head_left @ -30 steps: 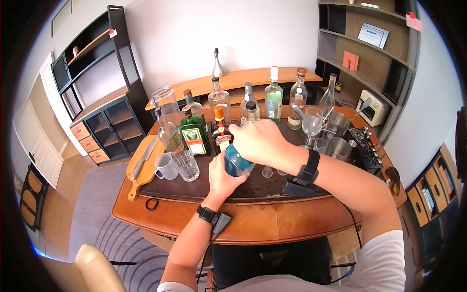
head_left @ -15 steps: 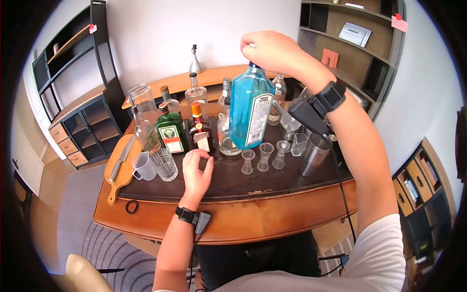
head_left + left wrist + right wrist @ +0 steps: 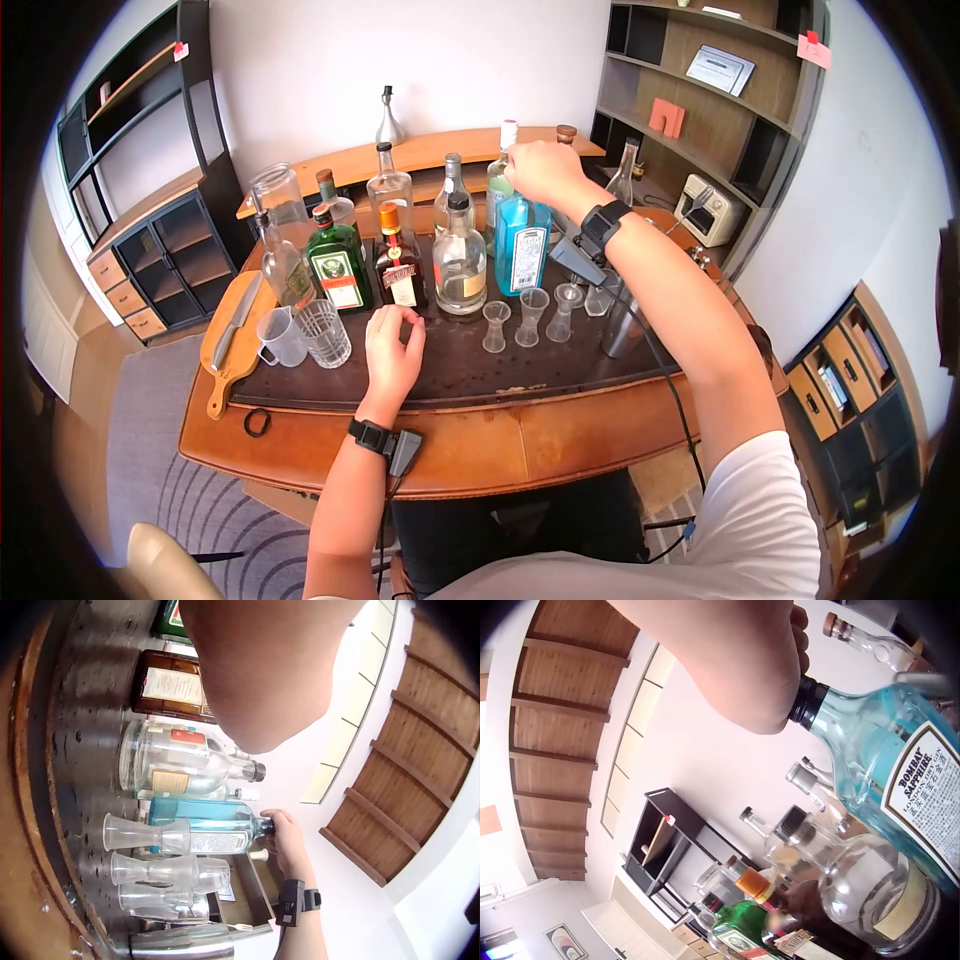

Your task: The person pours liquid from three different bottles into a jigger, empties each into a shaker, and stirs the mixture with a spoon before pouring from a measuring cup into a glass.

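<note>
A blue gin bottle (image 3: 524, 250) stands upright in the row of bottles, its white label facing the person. My right hand (image 3: 546, 172) grips its black cap (image 3: 808, 703) from above. To the bottle's left is a round clear bottle (image 3: 460, 270) with a black stopper. My left hand (image 3: 392, 350) hovers low over the dark tabletop, fingers loosely curled and holding nothing. Just behind that hand is a brown bottle (image 3: 402, 270) with an orange cap, beside a green bottle (image 3: 336, 265). In front of the gin bottle stand three clear jiggers (image 3: 531, 318).
Left on the table (image 3: 430, 440) are a cut-glass tumbler (image 3: 328, 335), a plastic jug (image 3: 283, 340) and a cutting board (image 3: 231, 372) with a knife (image 3: 235, 325). A metal shaker cup (image 3: 622, 332) stands at right, partly behind the right forearm. More bottles line the back.
The gin bottle was first held in both hands near the front; the right hand lifted it by the top, then lowered it into the bottle row. The left hand let go and stayed low.
</note>
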`<state>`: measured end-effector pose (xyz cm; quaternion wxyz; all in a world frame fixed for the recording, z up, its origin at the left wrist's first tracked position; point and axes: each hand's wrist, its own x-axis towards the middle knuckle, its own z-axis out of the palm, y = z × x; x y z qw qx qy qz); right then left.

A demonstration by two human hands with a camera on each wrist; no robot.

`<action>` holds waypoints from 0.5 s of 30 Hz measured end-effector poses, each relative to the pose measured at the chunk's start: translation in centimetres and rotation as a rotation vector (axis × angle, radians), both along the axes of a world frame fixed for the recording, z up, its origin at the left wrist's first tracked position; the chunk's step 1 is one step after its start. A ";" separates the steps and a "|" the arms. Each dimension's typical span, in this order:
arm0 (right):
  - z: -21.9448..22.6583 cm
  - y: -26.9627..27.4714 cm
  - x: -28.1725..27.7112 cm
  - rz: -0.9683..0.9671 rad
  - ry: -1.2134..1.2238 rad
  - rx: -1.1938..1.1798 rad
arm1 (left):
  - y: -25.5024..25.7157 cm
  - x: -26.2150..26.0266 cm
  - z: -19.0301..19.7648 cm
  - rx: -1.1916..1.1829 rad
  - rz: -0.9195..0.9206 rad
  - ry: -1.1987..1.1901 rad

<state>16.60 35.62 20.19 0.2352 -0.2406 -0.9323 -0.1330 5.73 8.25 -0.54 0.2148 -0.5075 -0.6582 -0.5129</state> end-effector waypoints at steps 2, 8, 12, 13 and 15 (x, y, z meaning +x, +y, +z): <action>-1.6 0.3 -0.4 -0.059 -0.017 -0.020 | 0.0 0.1 0.0 -0.001 0.008 -0.005; -4.2 2.2 -1.1 -0.070 -0.032 -0.069 | 0.2 0.0 -0.2 0.006 -0.019 -0.015; -4.5 2.4 -0.3 -0.077 0.000 -0.081 | 0.2 0.0 -0.3 0.001 -0.033 -0.040; -4.5 2.1 -0.2 -0.095 0.031 -0.080 | 0.3 -0.1 -0.4 -0.003 -0.039 -0.052; -3.4 -0.7 1.1 -0.131 0.095 -0.080 | 0.4 -0.1 -0.5 -0.018 -0.036 -0.064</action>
